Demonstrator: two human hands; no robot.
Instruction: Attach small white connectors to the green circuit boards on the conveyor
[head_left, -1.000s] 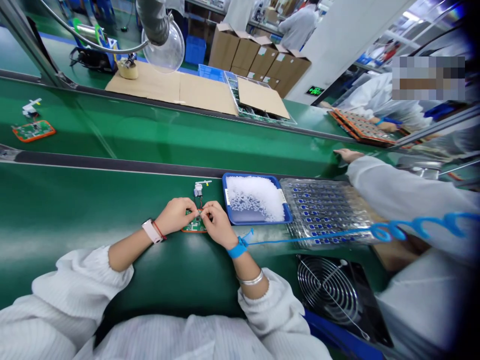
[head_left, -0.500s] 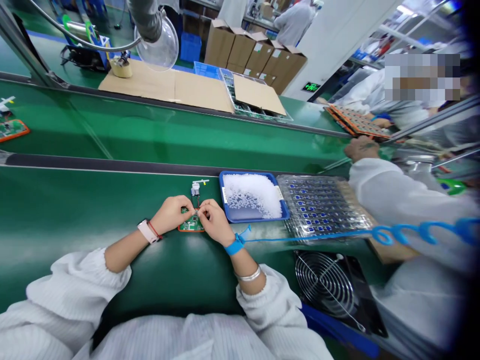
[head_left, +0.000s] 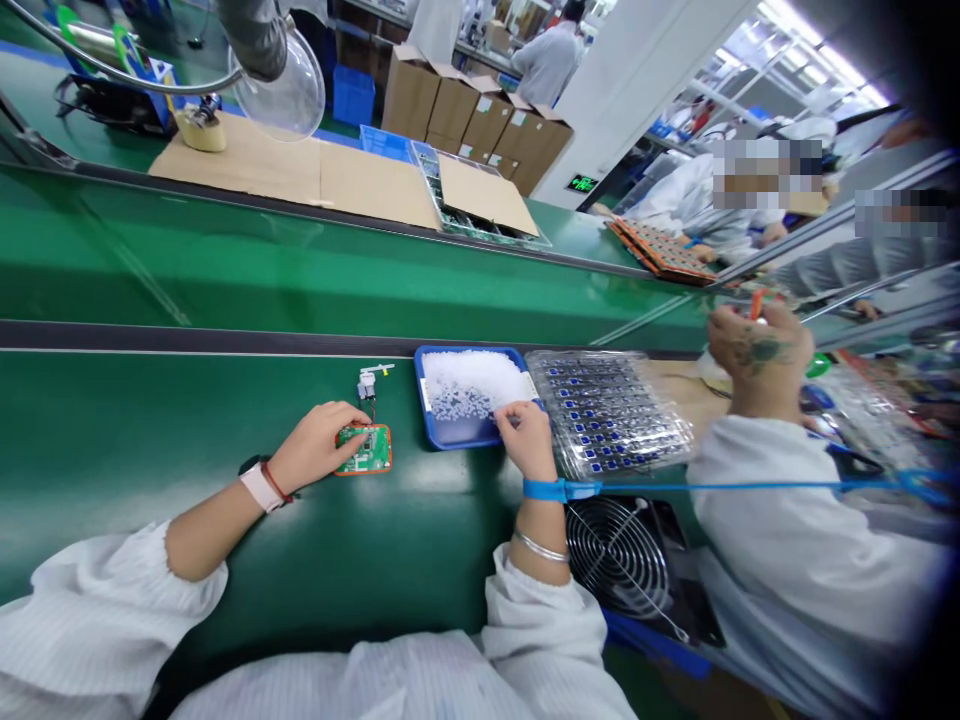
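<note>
The left hand (head_left: pixel 319 447) lies relaxed, fingertips on an orange-framed circuit board (head_left: pixel 364 450) on the green conveyor belt (head_left: pixel 187 500), with a small wired connector (head_left: pixel 366 384) just beyond it. The right hand (head_left: pixel 527 442) rests at the rim of a blue tray (head_left: pixel 421 400) of white granules (head_left: pixel 469 380); whether its fingers (head_left: pixel 510 416) hold anything cannot be told.

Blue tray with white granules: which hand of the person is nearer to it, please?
Right. The right hand is over the corner of the blue tray. The left hand lies farther off, left of the tray, on the green circuit board.
</note>
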